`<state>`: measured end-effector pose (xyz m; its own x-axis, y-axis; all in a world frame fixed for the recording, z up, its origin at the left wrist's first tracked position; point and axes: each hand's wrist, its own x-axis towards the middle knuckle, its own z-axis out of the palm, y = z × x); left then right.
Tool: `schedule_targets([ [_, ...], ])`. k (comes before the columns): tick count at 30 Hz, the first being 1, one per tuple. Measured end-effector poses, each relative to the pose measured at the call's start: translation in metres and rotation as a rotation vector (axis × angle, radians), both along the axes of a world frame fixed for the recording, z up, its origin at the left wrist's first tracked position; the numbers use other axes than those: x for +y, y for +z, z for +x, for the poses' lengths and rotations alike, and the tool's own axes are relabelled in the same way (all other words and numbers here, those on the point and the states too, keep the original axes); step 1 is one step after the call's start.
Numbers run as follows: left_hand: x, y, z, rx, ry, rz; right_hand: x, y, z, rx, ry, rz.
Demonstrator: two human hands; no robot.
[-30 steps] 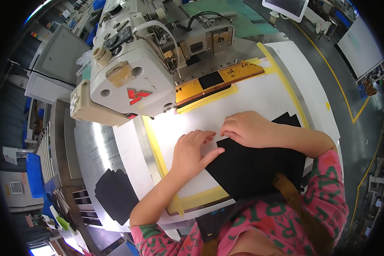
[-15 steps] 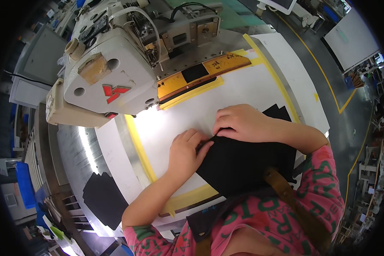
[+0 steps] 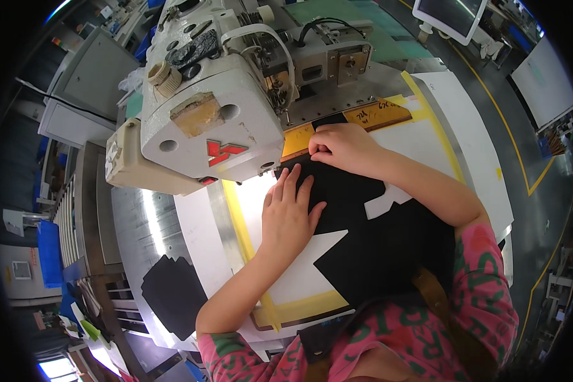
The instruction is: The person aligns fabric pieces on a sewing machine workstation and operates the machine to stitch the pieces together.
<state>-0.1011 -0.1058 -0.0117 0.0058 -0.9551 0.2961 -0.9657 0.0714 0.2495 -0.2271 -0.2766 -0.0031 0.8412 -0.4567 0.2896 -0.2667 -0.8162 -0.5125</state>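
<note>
Resting on the left margin of a black fabric piece (image 3: 347,191), the left hand (image 3: 290,207) lies palm down with its fingers spread and its thumb held out to the side, closed on nothing. Its fingertips point to the far left corner of the white plate (image 3: 420,139), just beside the lower edge of the sewing machine head (image 3: 204,127). The right hand (image 3: 344,148) is at the plate's far edge, its fingers curled in beside a yellow bar (image 3: 379,114). These fingers hide the spot beneath them, so I cannot tell whether they pinch the fabric or only press on it.

The black piece lies below the right hand and to the right of the left hand, its far end reaching the bar between the two. Toward the plate's near right corner it meets more black fabric (image 3: 388,254), partly under the right forearm; where one ends and the other begins is unclear, though white shows in gaps on both sides. A dark patch (image 3: 330,120) sits on the bar just behind the right hand. Yellow tape (image 3: 239,223) runs along the plate's left edge. Farther left, near the metal tabletop's (image 3: 130,223) near edge, lies a pile of black pieces (image 3: 172,296).
</note>
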Motion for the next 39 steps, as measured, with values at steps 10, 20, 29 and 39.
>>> schedule_targets([
  [10,-0.007,-0.014,0.009,0.000,-0.005,-0.066,-0.007,-0.006,0.005,-0.023,-0.095,0.033],
  [20,-0.009,-0.011,0.005,-0.064,0.018,-0.078,-0.008,-0.006,0.004,-0.046,-0.083,0.011],
  [29,-0.009,-0.006,0.008,-0.080,0.021,-0.050,-0.023,-0.004,-0.034,0.080,-0.215,-0.010],
  [39,-0.010,-0.008,0.005,-0.116,0.041,-0.050,-0.013,0.000,-0.046,0.077,-0.230,-0.318],
])
